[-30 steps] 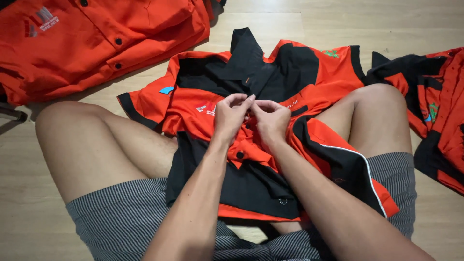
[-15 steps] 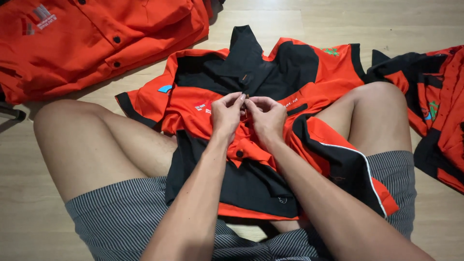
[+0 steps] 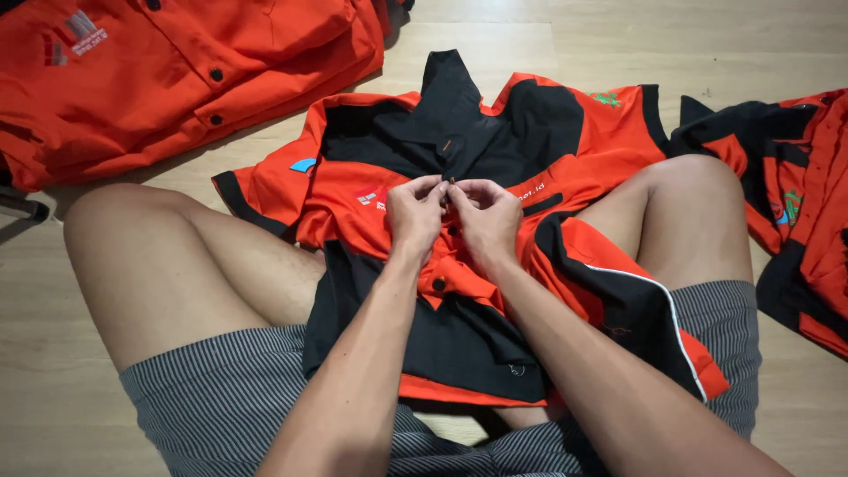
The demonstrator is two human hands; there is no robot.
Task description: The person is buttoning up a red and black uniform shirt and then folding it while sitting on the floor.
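An orange and black shirt [image 3: 495, 132] lies spread between my bare knees on the floor, collar pointing away from me. My left hand [image 3: 415, 216] and my right hand [image 3: 486, 219] meet at the shirt's front placket, fingertips pinched together on the fabric around a small dark button [image 3: 451, 182]. Another black button [image 3: 438, 284] shows lower down on the orange strip, just below my wrists. The shirt's lower part drapes over my right thigh.
A pile of orange shirts [image 3: 177, 71] with black buttons lies at the upper left. More orange and black garments [image 3: 795, 203] lie at the right edge. The floor is pale wood [image 3: 724, 35]. My knees flank the shirt on both sides.
Both hands stay at the placket; the fingertips have shifted slightly, working the fabric around the button. The shirt has barely moved.
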